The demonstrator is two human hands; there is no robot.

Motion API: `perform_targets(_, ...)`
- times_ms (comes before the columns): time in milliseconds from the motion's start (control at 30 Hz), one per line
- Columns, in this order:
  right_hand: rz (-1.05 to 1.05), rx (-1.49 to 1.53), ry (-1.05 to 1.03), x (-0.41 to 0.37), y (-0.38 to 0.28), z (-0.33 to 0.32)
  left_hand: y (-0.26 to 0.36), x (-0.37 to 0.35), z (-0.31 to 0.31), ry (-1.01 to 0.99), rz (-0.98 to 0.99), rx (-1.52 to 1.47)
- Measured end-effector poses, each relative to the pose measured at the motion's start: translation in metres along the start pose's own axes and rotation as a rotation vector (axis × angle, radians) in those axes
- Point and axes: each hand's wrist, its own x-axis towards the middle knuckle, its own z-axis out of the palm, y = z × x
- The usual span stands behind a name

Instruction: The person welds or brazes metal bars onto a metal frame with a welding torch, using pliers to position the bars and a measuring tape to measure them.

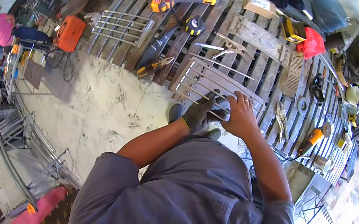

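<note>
A metal rack of parallel rods (201, 72) lies on a flat board at the near edge of the slatted table, in front of my body. My left hand (198, 115), in a dark knitted glove, is closed around the near end of one rod. Bare and with a ring on one finger, my right hand (241, 116) bends its fingers over the rods just to the right, thumb underneath. Its fingertips partly hide what they grip. Behind the rack lie locking clamp pliers (233, 48), and another pair of locking pliers (281, 121) rests to the right.
A second rod rack (122, 28) sits at the table's left. Around the slatted table (260, 75) are a yellow cordless tool (164, 1), a tape measure (195, 25), pliers (161, 64), an orange angle grinder (313, 140) and a red bag (311, 43). An orange case (70, 34) stands further left.
</note>
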Motion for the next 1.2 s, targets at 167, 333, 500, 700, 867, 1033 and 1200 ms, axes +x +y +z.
perform_targets(167, 0.061, 0.126, 0.016, 0.014, 0.014, 0.027, -0.027, 0.018, -0.029, -0.002, -0.002, -0.057)
perform_targets(333, 0.067, 0.194, 0.015, 0.016, 0.034, 0.047, -0.013, -0.005, -0.024, 0.202, -0.333, 0.46)
perform_targets(500, 0.085, 0.198, 0.004, 0.011, 0.042, 0.058, 0.027, -0.042, -0.035, -0.108, 0.602, 1.623)
perform_targets(700, 0.043, 0.202, 0.053, 0.01, 0.053, 0.073, 0.126, -0.029, -0.057, 0.332, 0.644, 1.735)
perform_targets(867, 0.026, 0.189, 0.082, 0.005, 0.052, 0.07, 0.168, 0.011, -0.088, -0.027, 0.528, 1.928)
perform_targets(1033, 0.01, 0.242, 0.103, 0.002, 0.052, 0.068, 0.19, 0.025, -0.075, -0.042, 0.178, 1.794)
perform_targets(1200, 0.013, 0.262, 0.103, 0.001, 0.048, 0.072, 0.192, 0.035, -0.092, -0.156, 0.293, 1.808)
